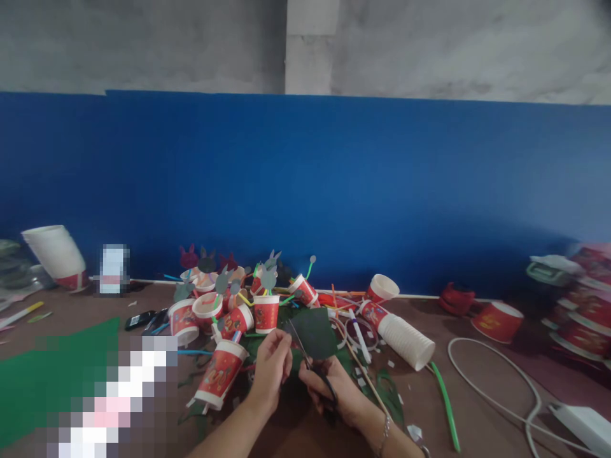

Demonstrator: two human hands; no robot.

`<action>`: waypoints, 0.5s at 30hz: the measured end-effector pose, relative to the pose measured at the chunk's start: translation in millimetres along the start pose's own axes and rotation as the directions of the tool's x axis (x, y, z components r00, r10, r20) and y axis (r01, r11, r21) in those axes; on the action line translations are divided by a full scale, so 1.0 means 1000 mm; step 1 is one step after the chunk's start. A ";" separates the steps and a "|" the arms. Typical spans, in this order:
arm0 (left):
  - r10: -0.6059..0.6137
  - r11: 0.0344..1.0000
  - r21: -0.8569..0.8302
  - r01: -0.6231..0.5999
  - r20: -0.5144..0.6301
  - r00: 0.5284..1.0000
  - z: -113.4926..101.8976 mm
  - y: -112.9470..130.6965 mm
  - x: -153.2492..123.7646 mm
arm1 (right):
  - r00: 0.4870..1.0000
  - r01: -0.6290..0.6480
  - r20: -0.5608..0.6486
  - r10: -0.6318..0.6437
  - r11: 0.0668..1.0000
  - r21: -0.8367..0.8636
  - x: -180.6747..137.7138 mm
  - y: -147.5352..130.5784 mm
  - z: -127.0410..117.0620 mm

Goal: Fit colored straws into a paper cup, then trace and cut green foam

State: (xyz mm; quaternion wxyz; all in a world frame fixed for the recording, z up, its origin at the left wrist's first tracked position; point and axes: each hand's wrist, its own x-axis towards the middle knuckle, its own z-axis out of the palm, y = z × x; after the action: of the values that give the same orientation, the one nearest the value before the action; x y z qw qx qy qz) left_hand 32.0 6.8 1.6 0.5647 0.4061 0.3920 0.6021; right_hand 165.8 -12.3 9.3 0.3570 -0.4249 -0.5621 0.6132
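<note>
My right hand [337, 389] is closed round the dark handles of a pair of scissors [301, 346], whose thin blades point up and to the left. A dark green sheet [312, 332] stands just behind the blades, its lower edge by my right fingers. Beside the blade tips on the left, my left hand [273, 362] is closed, with thumb and fingers bent together; what they hold, if anything, is too small to make out. A red patterned paper cup [222, 375] lies tilted to the left of my left hand.
Several red cups with straws and grey animal cutouts [270, 278] crowd the table's middle. A stack of paper cups [405, 340], a purple-capped marker [360, 337] and a green stick [446, 407] lie right. A white cable [515, 362] loops farther right; green sheet [62, 375] lies left.
</note>
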 end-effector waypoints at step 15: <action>-0.002 1.000 0.000 0.002 -0.004 1.000 0.001 0.003 -0.002 | 1.000 -0.001 -0.032 0.001 1.000 -0.019 0.000 -0.001 0.004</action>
State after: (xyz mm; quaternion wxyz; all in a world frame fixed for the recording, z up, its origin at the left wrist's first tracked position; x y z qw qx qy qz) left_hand 31.7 4.5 5.0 0.5645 0.4044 0.3935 0.6025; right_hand 162.1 -14.0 10.5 0.3616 -0.4381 -0.5619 0.6013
